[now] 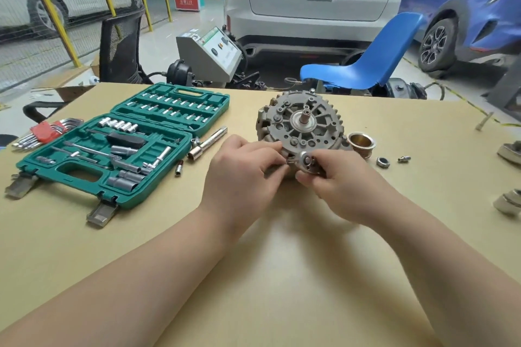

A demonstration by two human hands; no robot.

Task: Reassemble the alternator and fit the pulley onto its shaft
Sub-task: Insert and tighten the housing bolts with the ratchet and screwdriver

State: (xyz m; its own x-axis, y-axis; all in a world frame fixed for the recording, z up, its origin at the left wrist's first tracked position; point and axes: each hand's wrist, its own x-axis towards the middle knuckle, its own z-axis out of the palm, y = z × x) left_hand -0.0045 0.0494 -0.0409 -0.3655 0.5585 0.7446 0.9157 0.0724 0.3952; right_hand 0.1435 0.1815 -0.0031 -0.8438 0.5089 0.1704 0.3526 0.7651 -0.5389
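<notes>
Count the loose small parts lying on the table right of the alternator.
3: the brass-coloured pulley beside the alternator, a nut right of it, a small bolt further right. More may hide behind the hands.

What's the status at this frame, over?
Both hands, left and right, grip alternator at near edge. Pulley off, shaft bare. Nothing blocking.
</notes>
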